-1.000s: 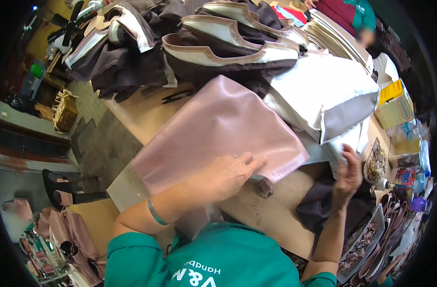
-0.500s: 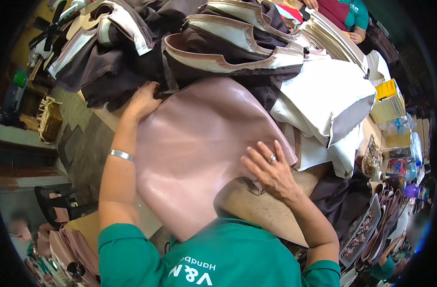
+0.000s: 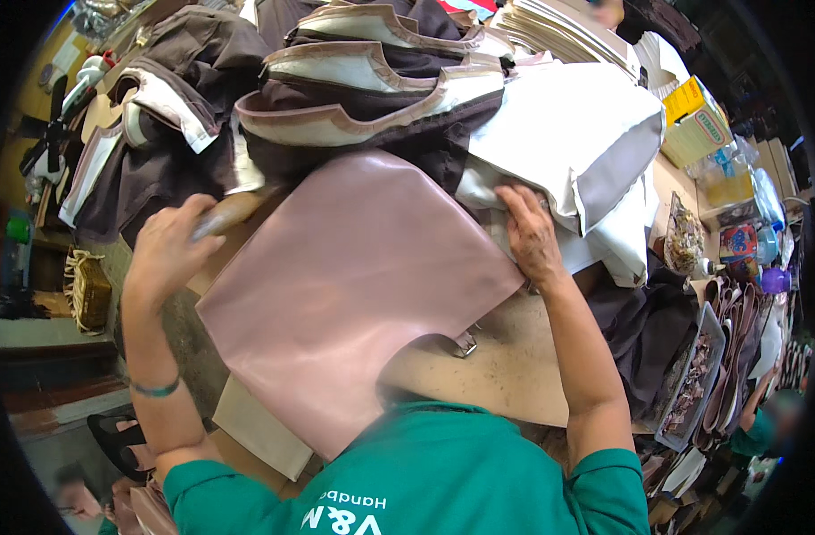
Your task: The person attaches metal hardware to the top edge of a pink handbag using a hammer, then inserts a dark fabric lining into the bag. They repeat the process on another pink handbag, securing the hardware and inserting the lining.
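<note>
A dusty-pink leather bag piece [image 3: 354, 267] lies before me, one lower edge cut in a curve and its near end against my green shirt. A small metal fitting [image 3: 465, 344] shows beside the curve. My left hand [image 3: 171, 245], beyond the piece's left edge, is closed around a blurred tool [image 3: 234, 212] with a tan, wood-like part and a grey part; its exact kind is unclear. My right hand [image 3: 534, 234] is beyond the right edge, fingers stretched out over pale fabric [image 3: 481, 189], its heel close to the pink corner.
Dark bags with white and pink edging [image 3: 363, 120] are heaped at the far side. White lined pieces [image 3: 559, 125] lie far right. A yellow box [image 3: 697, 120], jars and a grey tray of scraps [image 3: 693, 383] stand along the right. A wicker basket [image 3: 86, 290] is at the left.
My left hand has left the pink piece's edge and now holds the tool farther left. My right hand has moved off the piece, up to the pale fabric. The pink piece lies flatter.
</note>
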The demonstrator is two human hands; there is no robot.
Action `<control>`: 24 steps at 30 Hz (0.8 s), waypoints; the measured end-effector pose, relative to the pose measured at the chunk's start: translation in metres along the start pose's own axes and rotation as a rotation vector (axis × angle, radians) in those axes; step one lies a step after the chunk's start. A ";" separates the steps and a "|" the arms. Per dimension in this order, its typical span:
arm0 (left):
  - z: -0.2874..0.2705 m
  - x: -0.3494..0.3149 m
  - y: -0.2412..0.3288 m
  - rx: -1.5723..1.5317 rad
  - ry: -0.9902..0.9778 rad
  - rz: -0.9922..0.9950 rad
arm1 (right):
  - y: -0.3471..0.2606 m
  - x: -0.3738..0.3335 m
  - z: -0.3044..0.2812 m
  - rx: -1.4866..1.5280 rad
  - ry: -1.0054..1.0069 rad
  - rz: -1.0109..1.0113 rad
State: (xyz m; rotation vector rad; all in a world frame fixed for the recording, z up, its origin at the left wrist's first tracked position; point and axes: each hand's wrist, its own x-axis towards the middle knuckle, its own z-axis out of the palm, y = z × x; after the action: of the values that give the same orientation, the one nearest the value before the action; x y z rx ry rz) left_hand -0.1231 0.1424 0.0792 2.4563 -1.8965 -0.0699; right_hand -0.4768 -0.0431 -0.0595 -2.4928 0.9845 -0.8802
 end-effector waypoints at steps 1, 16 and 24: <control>-0.007 -0.011 0.003 -0.007 0.031 -0.023 | 0.007 0.002 0.001 0.012 0.000 0.017; 0.048 -0.103 0.137 -0.819 0.219 0.060 | -0.127 -0.029 -0.035 0.945 -0.352 0.018; 0.079 -0.072 0.203 -0.592 -0.272 0.526 | -0.098 -0.081 -0.082 1.076 0.129 0.509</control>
State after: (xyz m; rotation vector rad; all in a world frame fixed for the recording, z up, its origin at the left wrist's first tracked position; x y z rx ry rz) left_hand -0.3422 0.1601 0.0131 1.5874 -2.1483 -0.8409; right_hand -0.5267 0.0781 0.0163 -1.2351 0.7968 -1.0172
